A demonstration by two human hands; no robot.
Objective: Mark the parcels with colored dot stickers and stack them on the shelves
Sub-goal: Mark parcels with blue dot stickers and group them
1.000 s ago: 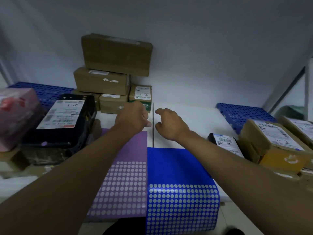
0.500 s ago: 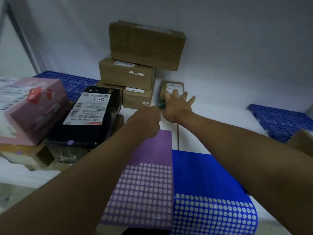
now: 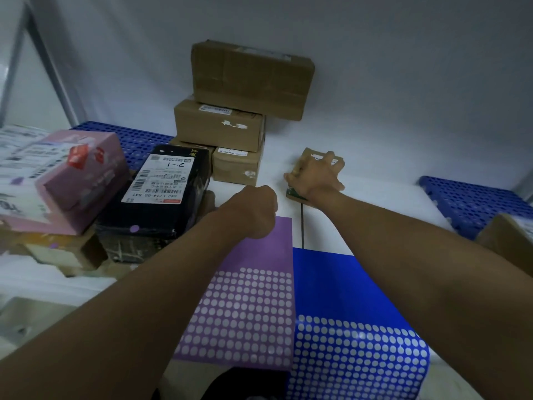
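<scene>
While gripped by the right hand, the boxy cardboard parcel rests.

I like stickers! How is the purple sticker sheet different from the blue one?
The purple sheet is pale and lies left; the blue sheet is bright and lies right. The left hand hovers over the purple sheet; nothing covers the blue sheet. Both lie flat, side by side, with dots gone from their far halves.

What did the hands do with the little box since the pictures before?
The right hand reached forward, took hold of the small parcel beside the stack of brown boxes and drew it rightward, clear of the stack. The left hand stayed fisted over the purple sticker sheet. The blue sticker sheet and stack stayed put.
</scene>
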